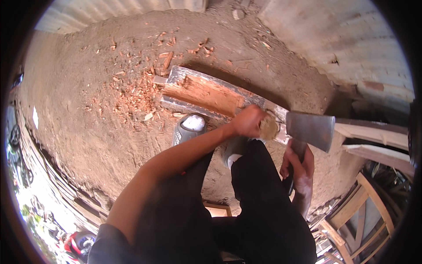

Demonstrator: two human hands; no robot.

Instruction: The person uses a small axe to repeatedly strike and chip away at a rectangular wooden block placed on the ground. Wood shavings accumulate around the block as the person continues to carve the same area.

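My right hand (pixel 303 165) is closed around the dark handle of a hatchet (pixel 310 130). Its broad grey blade lies across the right part of a long wooden beam, level with my knee. Further left, my left hand (pixel 250 122) is closed on a round, pale tan block (pixel 269 127) beside the blade; its exact kind I cannot make out. Under and beyond my hands, the hollowed wooden beam (pixel 211 94) rests on the ground. Fresh orange wood shows in its trough, while old pale paint flakes along its edges.
Wood chips (pixel 136 94) litter the dirt ground to the beam's left. My shoe (pixel 191 127) stands close to the beam. Corrugated metal sheets (pixel 351 44) border the far right. A wooden frame (pixel 365 207) and other timber are piled at the lower right.
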